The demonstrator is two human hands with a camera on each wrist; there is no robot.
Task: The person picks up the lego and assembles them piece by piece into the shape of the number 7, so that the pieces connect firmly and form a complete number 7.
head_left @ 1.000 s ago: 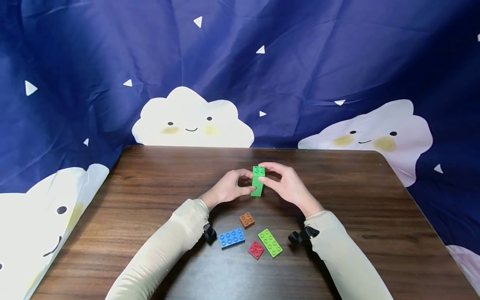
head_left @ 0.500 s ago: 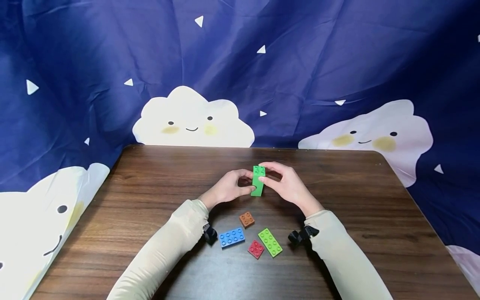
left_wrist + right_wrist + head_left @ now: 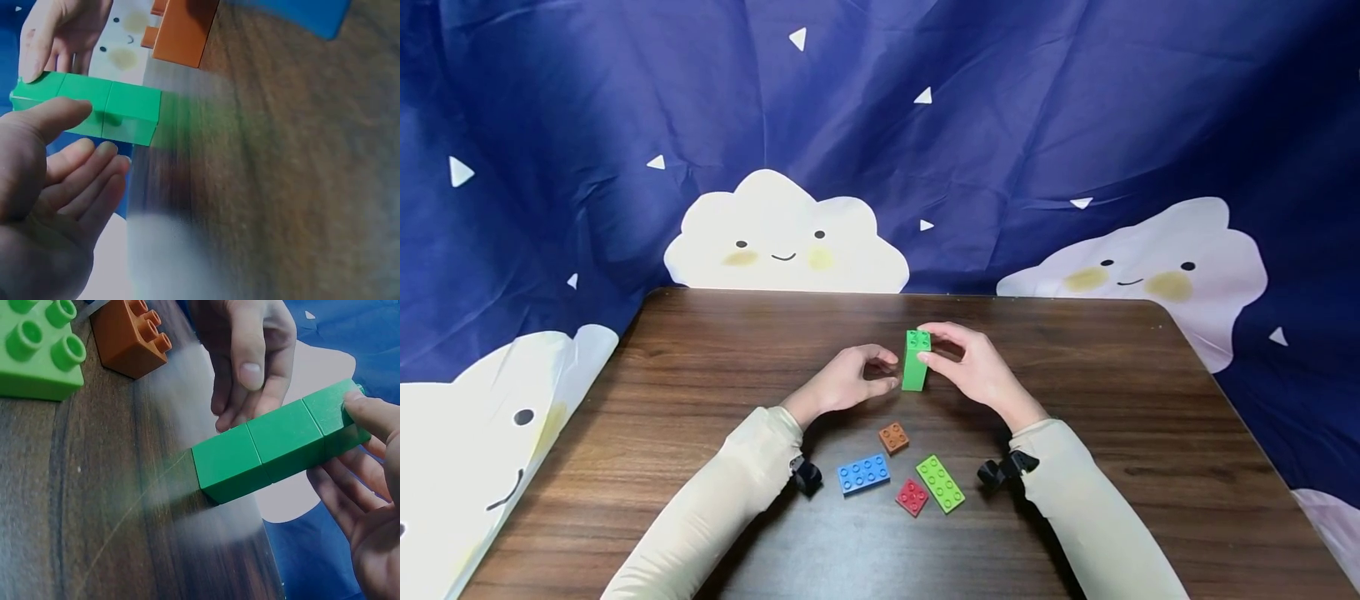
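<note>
A tower of three green toy building bricks (image 3: 914, 372) stands upright on the wooden table (image 3: 737, 350), studs on top. My right hand (image 3: 976, 368) pinches its uppermost brick between thumb and fingers. In the right wrist view, the seams between the stacked green bricks (image 3: 284, 439) look tight. Just left of the tower is my left hand (image 3: 844, 382), apart from it in the head view. Its fingers are relaxed and hold nothing, with thumb and fingers spread in the left wrist view.
Nearer to me lie a brown brick (image 3: 893, 437), a blue brick (image 3: 863, 475), a red brick (image 3: 912, 497) and a lime green brick (image 3: 940, 484). A dark blue cloth (image 3: 985, 142) with clouds hangs behind the table's far edge.
My left hand has let go of the green tower and drawn back a little to the left. The right hand and the tower have stayed in place.
</note>
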